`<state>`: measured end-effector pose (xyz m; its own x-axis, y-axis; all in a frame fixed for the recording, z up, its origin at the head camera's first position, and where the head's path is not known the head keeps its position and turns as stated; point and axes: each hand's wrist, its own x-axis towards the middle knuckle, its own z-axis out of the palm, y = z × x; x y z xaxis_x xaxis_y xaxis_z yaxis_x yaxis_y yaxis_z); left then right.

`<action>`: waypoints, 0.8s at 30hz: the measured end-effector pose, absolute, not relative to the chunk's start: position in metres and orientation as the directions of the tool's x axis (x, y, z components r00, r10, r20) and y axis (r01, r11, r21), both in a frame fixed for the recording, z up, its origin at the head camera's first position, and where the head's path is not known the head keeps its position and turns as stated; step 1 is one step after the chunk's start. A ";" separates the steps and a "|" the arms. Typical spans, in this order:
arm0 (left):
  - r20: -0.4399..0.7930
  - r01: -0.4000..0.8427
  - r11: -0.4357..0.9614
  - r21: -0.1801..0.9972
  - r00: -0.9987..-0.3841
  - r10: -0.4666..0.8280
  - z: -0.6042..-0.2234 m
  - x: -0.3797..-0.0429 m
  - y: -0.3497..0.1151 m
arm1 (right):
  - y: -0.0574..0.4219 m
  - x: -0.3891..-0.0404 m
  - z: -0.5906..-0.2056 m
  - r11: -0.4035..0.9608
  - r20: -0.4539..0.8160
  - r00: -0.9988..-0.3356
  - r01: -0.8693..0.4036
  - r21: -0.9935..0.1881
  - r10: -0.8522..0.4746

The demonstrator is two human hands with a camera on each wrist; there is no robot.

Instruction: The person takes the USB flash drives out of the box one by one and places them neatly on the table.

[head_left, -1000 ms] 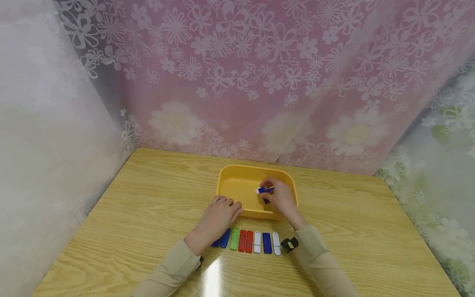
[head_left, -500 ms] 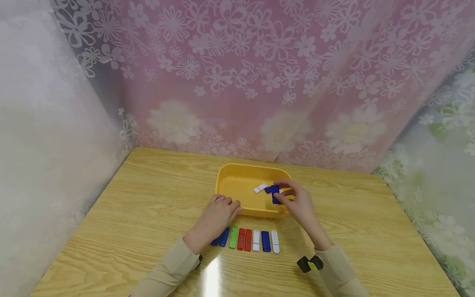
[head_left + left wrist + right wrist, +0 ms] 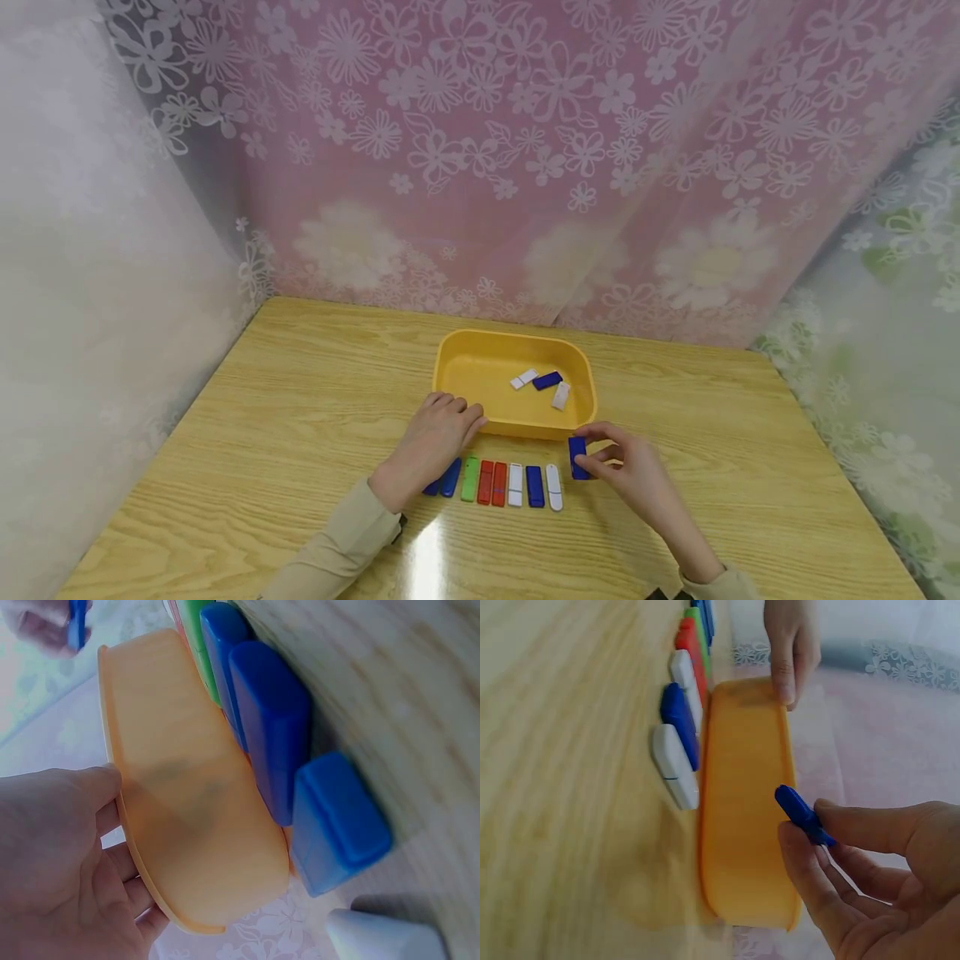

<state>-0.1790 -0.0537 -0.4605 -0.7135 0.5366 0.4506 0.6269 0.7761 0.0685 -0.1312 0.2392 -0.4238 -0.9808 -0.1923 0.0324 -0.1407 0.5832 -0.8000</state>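
Observation:
My right hand [image 3: 633, 467] pinches a blue USB stick [image 3: 577, 458] between thumb and fingers, just off the near right corner of the yellow bin [image 3: 525, 430]. At the bin's near left rim, my left hand [image 3: 438, 433] grips the edge, fingers curled over it. Inside the bin lie a white USB stick [image 3: 523, 379], a dark blue one [image 3: 547, 381] and another white one [image 3: 561, 396]. A row of sticks lies along the bin's near side, among them a green stick [image 3: 469, 479], two red sticks [image 3: 492, 483] and a white rounded stick [image 3: 554, 487].
Beneath the left forearm, the left wrist view shows more blue sticks [image 3: 270, 727] and a white stick [image 3: 386, 937] that the head view hides. The wooden table [image 3: 300, 400] ends at a pink flowered curtain [image 3: 480, 208] behind, with pale curtains at both sides.
My right hand has drawn back out of the bin, toward me and to the right, carrying the blue stick. The sticks in the bin are now uncovered. My left hand stays on the rim.

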 end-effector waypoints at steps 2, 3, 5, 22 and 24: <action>0.452 0.628 0.776 0.067 -0.712 0.537 -0.460 -0.179 -0.054 | 0.240 -0.129 -0.429 0.601 -0.013 -0.979 -0.113 -0.791 -0.202; 0.453 0.629 0.775 0.069 -0.711 0.537 -0.460 -0.179 -0.054 | 0.240 -0.128 -0.432 0.609 -0.028 -0.977 -0.109 -0.786 -0.210; 0.456 0.632 0.772 0.074 -0.710 0.537 -0.460 -0.179 -0.054 | 0.240 -0.128 -0.438 0.629 -0.045 -0.972 -0.114 -0.769 -0.231; 0.458 0.634 0.768 0.088 -0.710 0.534 -0.459 -0.178 -0.054 | 0.237 -0.131 -0.456 0.742 -0.053 -0.973 -0.134 -0.657 -0.223; 0.459 0.635 0.768 0.086 -0.709 0.535 -0.460 -0.178 -0.054 | 0.237 -0.130 -0.455 0.739 -0.052 -0.980 -0.110 -0.664 -0.192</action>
